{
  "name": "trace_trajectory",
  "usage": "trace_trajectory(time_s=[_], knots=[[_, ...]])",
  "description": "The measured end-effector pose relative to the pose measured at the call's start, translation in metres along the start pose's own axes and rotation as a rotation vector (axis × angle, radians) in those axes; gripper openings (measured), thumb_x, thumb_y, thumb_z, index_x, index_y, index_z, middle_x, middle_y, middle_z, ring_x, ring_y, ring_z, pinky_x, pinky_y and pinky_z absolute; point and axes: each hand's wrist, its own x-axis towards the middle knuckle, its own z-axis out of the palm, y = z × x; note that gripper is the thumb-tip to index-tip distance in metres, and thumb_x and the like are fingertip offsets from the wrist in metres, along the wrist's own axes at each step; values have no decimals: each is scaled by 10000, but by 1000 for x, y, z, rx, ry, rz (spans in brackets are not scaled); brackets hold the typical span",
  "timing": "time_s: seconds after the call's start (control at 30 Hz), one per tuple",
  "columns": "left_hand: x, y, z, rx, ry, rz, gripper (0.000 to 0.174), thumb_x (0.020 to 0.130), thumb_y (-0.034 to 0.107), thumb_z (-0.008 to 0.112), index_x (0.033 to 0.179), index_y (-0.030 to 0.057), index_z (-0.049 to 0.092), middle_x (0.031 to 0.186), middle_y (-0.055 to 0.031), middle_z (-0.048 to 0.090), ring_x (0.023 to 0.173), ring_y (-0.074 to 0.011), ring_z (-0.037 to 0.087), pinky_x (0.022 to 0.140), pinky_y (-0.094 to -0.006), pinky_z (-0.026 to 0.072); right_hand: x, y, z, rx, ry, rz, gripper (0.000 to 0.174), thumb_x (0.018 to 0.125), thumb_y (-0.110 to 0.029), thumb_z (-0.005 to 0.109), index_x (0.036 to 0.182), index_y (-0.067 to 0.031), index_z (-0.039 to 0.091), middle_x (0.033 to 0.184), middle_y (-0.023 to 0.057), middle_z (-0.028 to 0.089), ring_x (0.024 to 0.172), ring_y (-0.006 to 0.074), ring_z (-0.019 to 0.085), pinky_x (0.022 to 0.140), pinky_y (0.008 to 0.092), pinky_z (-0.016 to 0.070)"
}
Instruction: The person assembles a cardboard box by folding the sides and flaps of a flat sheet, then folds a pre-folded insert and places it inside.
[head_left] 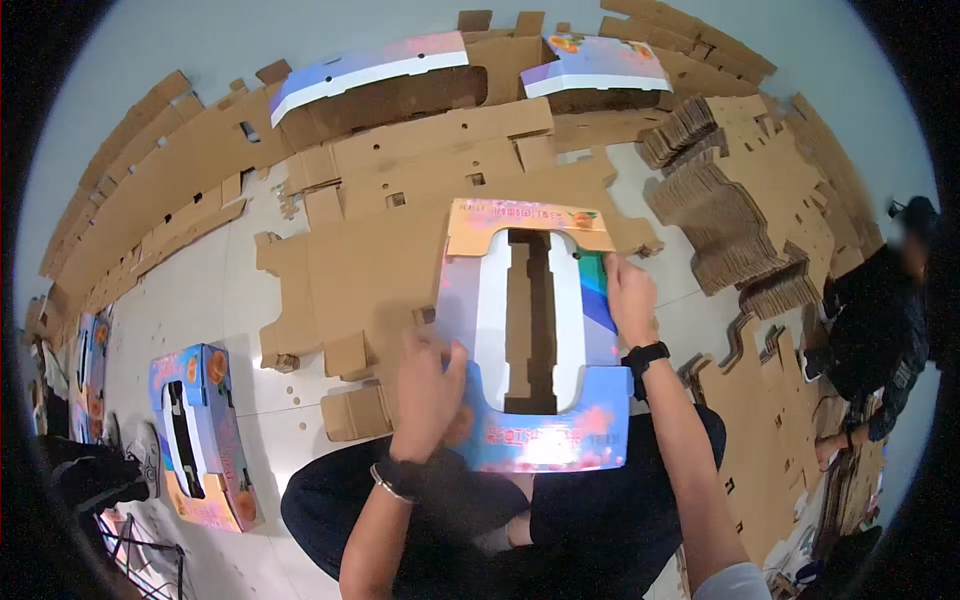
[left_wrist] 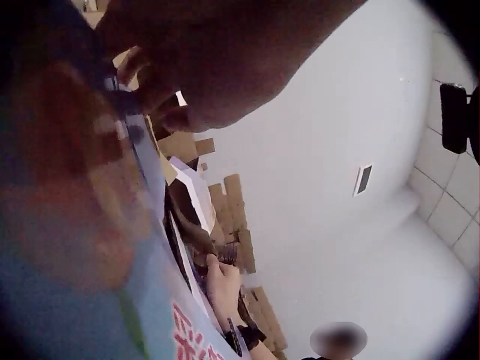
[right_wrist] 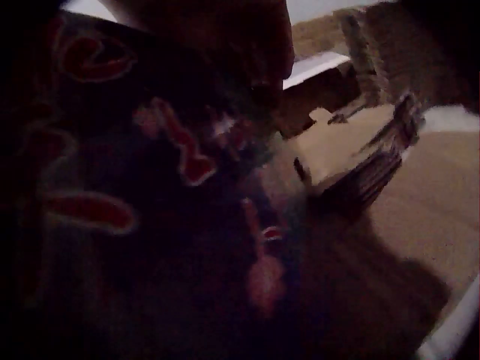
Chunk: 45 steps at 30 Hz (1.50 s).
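Note:
A printed carton point(head_left: 550, 440) with an oblong opening in its top stands over the person's lap, blue at the near end and orange at the far end. The right hand point(head_left: 630, 300) grips its right side near the far corner. At the left side is the left hand point(head_left: 430, 385), its fingers bent against the carton's edge. In the left wrist view, the left hand point(left_wrist: 202, 60) has its fingertips on the carton's rim, and the right hand point(left_wrist: 223, 289) is on the opposite side. The right wrist view shows the right hand point(right_wrist: 225, 37) dark beside the carton's printed wall point(right_wrist: 165, 247).
Flat cardboard point(head_left: 400, 260) lies beyond the carton, with stacked cut sheets point(head_left: 715, 220) at the right. Another printed carton point(head_left: 215, 430) stands on the floor at left. Printed pieces point(head_left: 370, 75) lie at the back. A person point(head_left: 875, 320) is at the far right.

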Motion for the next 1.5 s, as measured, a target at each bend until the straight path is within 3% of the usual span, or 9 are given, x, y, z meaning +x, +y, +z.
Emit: trace_trajectory(time_s=[0.37, 0.5, 0.67, 0.83, 0.93, 1.0, 1.07, 1.3, 1.5], knots=[[9, 5, -9, -36, -265, -164, 330, 872, 236, 485, 736, -38, 611, 699, -240, 566, 692, -420, 580, 652, -484, 449, 11, 32, -59, -66, -176, -215, 310, 864, -236, 593, 1099, -36, 619, 1078, 201, 617, 975, 354, 599, 842, 420, 479], [5, -5, -3, -77, -179, -38, 332, 866, 243, 475, 741, -42, 591, 740, -262, 575, 693, -421, 578, 633, -487, 434, -22, -80, -138, 264, -433, -355, 375, 849, -294, 600, 1118, -33, 606, 1104, 199, 608, 967, 362, 599, 834, 403, 487], [6, -18, -2, -152, -171, -50, 321, 863, 232, 484, 753, -54, 580, 750, -278, 568, 743, -434, 577, 658, -486, 434, -108, -156, -72, 139, -533, -666, 479, 812, -366, 617, 1033, 57, 577, 925, 173, 586, 945, 349, 579, 837, 421, 451], [11, -48, 15, -423, -310, -222, 290, 852, 226, 514, 863, -53, 592, 806, -262, 591, 856, -430, 586, 735, -495, 447, -128, -191, -10, -162, -538, -580, 556, 766, -422, 631, 1103, 16, 568, 1028, 158, 599, 955, 281, 572, 860, 378, 406], [17, -52, 28, -219, 40, -26, 467, 843, 286, 531, 1125, -84, 496, 1025, -276, 571, 1015, -418, 544, 898, -453, 415, -146, -199, 41, -356, -454, -588, 479, 731, -421, 640, 997, -22, 627, 999, 142, 621, 914, 247, 578, 833, 360, 382], [21, -49, 19, -138, -187, -139, 545, 833, 285, 537, 1214, -88, 424, 1172, -311, 489, 1124, -430, 471, 997, -457, 339, -148, -204, 41, -457, -347, -595, 418, 721, -408, 643, 921, -41, 663, 962, 127, 637, 901, 235, 582, 824, 355, 372], [24, -54, 19, -140, -172, -114, 541, 829, 291, 550, 1199, -89, 442, 1142, -303, 518, 1079, -403, 510, 955, -449, 378, -140, -214, 21, -394, -608, -515, 222, 771, -273, 607, 848, -77, 675, 909, 92, 658, 888, 228, 581, 813, 355, 362], [20, -47, 18, -600, -506, -450, 525, 842, 396, 598, 1158, -19, 534, 981, -140, 649, 859, -173, 620, 681, -324, 497, -143, -196, 10, -157, -445, -540, 255, 704, -300, 648, 731, -49, 681, 747, 142, 641, 804, 272, 608, 780, 374, 397], [28, -95, 48, -1070, -632, -587, 629, 789, 489, 648, 1281, 128, 496, 1132, -47, 575, 1001, -204, 542, 789, -384, 447, -124, -186, -10, 140, -419, -434, 217, 684, -237, 634, 764, -36, 644, 768, 159, 646, 777, 318, 620, 741, 405, 418]])
